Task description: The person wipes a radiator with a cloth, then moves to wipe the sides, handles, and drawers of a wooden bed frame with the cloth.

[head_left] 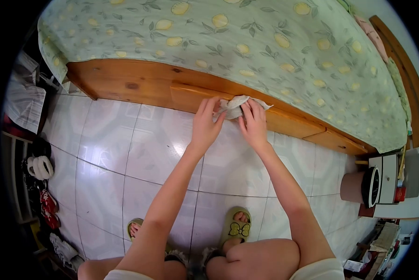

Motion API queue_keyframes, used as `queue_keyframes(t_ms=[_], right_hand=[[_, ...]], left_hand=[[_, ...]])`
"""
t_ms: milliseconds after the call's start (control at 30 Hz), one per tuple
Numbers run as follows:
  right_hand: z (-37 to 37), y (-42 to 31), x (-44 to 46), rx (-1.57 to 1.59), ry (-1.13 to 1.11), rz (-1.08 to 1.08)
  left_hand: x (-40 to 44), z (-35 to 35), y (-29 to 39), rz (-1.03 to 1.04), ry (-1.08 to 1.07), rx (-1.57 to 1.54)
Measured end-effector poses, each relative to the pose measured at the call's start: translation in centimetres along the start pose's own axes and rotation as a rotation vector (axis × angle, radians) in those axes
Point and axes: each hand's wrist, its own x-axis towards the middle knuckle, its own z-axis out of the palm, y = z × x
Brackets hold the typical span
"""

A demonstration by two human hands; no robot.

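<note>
Presently; grip: my left hand (pixel 208 122) and right hand (pixel 255 125) hold the cloth (pixel 232 107), beside the bed (pixel 111 78); risk: slack fingers could drop it

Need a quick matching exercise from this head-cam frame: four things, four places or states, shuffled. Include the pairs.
Things
1. crumpled cloth
2. bedspread
3. waste bin
4. right slipper

Places or states
A. standing near the view's right edge
B. at the fingers of the left hand and right hand
C. worn on the foot, bow on top
D. pale green with a lemon print

Pairs: 1-B, 2-D, 3-A, 4-C
</note>
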Motion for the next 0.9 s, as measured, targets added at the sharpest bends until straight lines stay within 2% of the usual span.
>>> queue_keyframes(t_ms=[33, 133, 333, 533, 633, 733, 833, 900], right_hand=[[-0.2, -0.1, 0.0, 0.009, -0.003, -0.001], [-0.7, -0.2, 0.1, 0.035, -0.008, -0.005], [-1.2, -0.2, 0.3, 0.026, 0.019, -0.059], [0.2, -0.2, 0.7, -0.073, 0.080, -0.080], [0.3, 0.1, 0.5, -0.179, 0.067, -0.095], [0.1, 0.9, 0.3, -0.190, 0.072, -0.123], [0.7, 2.3, -0.1, -0.142, 0.132, -0.156], [1.2, 2.5, 0.0, -0.089, 0.194, -0.159]], left_hand=[[0.4, 0.4, 0.3, 0.019, 0.034, -0.007], [1.3, 1.3, -0.5, 0.094, -0.056, 0.128], [2.2, -1.0, 0.6, 0.062, -0.004, 0.185], [3.1, 0.5, 0.7, 0.023, 0.064, 0.089], [2.3, 1.4, -0.9, 0.144, 0.026, 0.103], [1.5, 1.4, -2.3, 0.430, -0.025, 0.296], [1.5, 1.2, -3.7, 0.534, -0.076, 0.451], [1.6, 1.0, -4.1, 0.532, -0.089, 0.513]])
